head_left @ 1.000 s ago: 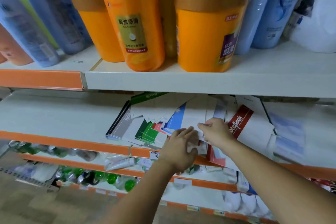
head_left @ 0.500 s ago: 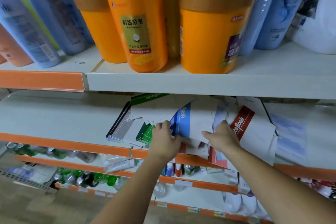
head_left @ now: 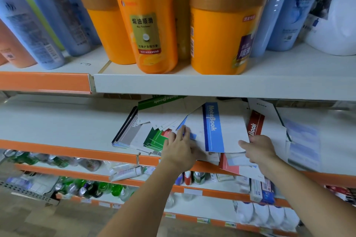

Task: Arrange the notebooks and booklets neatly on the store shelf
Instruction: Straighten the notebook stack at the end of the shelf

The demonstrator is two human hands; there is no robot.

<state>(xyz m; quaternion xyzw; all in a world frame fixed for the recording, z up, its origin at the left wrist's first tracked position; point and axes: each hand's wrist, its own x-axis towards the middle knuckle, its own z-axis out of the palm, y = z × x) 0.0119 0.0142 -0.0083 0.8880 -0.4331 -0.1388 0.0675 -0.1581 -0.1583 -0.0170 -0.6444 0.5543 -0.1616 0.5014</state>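
Observation:
A messy pile of notebooks and booklets lies on the middle white shelf (head_left: 57, 121). On top is a white notebook with a blue "NoteBook" stripe (head_left: 221, 127). My right hand (head_left: 259, 150) grips its lower right corner, thumb on the cover. My left hand (head_left: 180, 148) rests with straight fingers on the fanned white booklets (head_left: 165, 121) at the notebook's left edge. A red-striped notebook (head_left: 256, 123) lies to the right, a green-striped one (head_left: 159, 101) at the back, green booklets (head_left: 154, 140) and grey-black notebooks (head_left: 125, 132) to the left. Red-and-white booklets (head_left: 231, 167) overhang the shelf edge.
The shelf above (head_left: 212, 86) hangs low over the pile and carries orange tubs (head_left: 221, 31), an orange bottle (head_left: 146, 21) and blue bottles (head_left: 34, 25). Pale blue booklets (head_left: 302, 140) lie at the right. Lower shelves hold tubes and green bottles (head_left: 100, 188).
The blue-striped notebook has come out on top of the pile. My hands have moved apart, the left up and leftward onto the fanned booklets, the right to the notebook's right corner.

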